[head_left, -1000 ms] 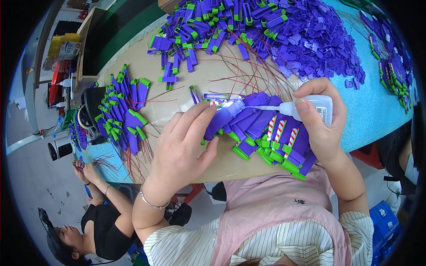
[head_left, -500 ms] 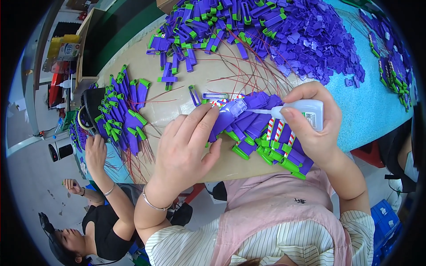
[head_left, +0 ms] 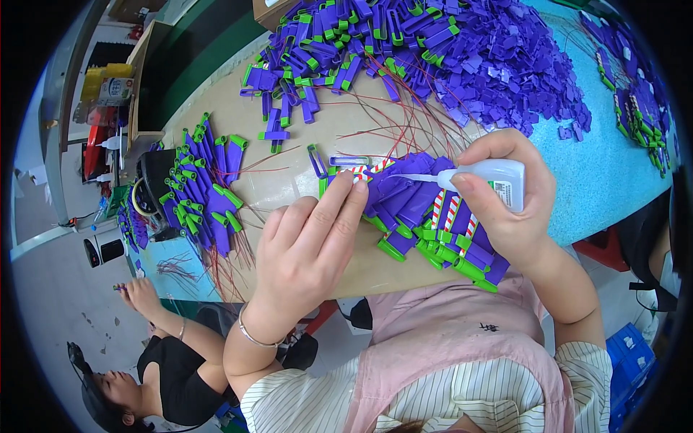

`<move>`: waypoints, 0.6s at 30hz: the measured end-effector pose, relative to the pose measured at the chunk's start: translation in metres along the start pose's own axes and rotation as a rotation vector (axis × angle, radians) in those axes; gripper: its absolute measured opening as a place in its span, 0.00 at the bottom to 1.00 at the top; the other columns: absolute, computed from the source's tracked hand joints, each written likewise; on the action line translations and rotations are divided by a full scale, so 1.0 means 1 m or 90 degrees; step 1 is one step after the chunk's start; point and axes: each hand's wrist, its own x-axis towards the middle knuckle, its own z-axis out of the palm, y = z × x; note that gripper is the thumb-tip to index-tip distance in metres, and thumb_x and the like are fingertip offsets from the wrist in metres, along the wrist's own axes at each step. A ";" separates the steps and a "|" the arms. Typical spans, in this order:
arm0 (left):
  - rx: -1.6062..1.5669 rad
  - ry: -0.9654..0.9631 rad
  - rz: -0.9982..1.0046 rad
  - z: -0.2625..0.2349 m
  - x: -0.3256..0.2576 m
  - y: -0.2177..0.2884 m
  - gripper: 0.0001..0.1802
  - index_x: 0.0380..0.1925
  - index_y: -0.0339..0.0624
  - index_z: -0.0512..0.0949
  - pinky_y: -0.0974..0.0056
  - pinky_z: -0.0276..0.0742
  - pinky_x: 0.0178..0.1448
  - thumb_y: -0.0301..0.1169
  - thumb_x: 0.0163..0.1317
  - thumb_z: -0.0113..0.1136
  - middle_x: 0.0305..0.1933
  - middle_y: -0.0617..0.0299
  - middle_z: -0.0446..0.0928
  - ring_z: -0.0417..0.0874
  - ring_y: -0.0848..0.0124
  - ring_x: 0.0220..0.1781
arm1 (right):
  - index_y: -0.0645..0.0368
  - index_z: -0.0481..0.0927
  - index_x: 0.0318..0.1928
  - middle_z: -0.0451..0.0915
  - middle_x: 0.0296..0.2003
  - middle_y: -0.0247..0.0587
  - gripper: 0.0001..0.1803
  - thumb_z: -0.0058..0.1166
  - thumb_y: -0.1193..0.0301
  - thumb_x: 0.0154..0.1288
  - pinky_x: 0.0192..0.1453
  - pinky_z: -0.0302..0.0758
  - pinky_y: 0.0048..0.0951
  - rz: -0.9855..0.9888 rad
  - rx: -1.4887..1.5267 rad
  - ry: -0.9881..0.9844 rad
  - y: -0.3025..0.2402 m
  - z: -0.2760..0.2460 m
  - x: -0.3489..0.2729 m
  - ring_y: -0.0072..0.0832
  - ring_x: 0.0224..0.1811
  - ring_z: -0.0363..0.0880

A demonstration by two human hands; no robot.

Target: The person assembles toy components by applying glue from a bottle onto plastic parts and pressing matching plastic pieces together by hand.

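Note:
In my right hand (head_left: 505,195), closed around it, is a small white glue bottle (head_left: 494,177) with a long thin nozzle pointing left. The nozzle tip hangs over a heap of flat purple plastic pieces (head_left: 415,191) with green tube-like ends. My left hand (head_left: 303,249) reaches up to the heap's left end with its fingers stretched out. Its fingertips touch or cover red-and-white striped pieces (head_left: 379,167); its thumb is hidden. More striped strips (head_left: 452,213) lie among the purple pieces. Just beyond the left fingertips lies a purple loop-shaped frame (head_left: 349,161).
A large pile of purple parts (head_left: 498,65) covers the far side of the table (head_left: 281,162). Thin red wires (head_left: 415,119) lie loose before it. At left stand more purple-and-green parts (head_left: 198,180) beside a black tape holder (head_left: 155,177). A co-worker (head_left: 170,368) sits at lower left.
My left hand has shifted slightly, its fingers drawing together at the striped pieces. The shiny purple piece under the nozzle no longer shows there. The co-worker's hand has moved away from the table.

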 end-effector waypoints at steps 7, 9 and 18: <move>-0.098 0.009 -0.064 -0.001 0.001 0.005 0.30 0.55 0.38 0.79 0.60 0.74 0.47 0.25 0.46 0.68 0.57 0.57 0.79 0.79 0.61 0.42 | 0.63 0.77 0.41 0.80 0.36 0.36 0.09 0.63 0.79 0.62 0.39 0.73 0.19 0.004 0.042 0.041 -0.005 -0.012 -0.004 0.17 0.36 0.77; -0.164 -0.045 -0.027 0.000 0.005 0.008 0.28 0.55 0.38 0.79 0.59 0.75 0.50 0.32 0.51 0.69 0.57 0.56 0.79 0.80 0.60 0.45 | 0.63 0.76 0.42 0.78 0.35 0.33 0.07 0.60 0.78 0.65 0.37 0.71 0.16 0.009 0.060 0.053 -0.003 -0.014 -0.005 0.14 0.35 0.75; -0.046 0.101 -0.135 0.052 0.056 -0.134 0.14 0.37 0.37 0.74 0.48 0.71 0.59 0.14 0.50 0.50 0.45 0.49 0.76 0.75 0.47 0.55 | 0.62 0.76 0.41 0.77 0.34 0.30 0.06 0.60 0.76 0.66 0.35 0.69 0.16 0.044 0.028 0.062 0.001 -0.018 -0.008 0.12 0.33 0.73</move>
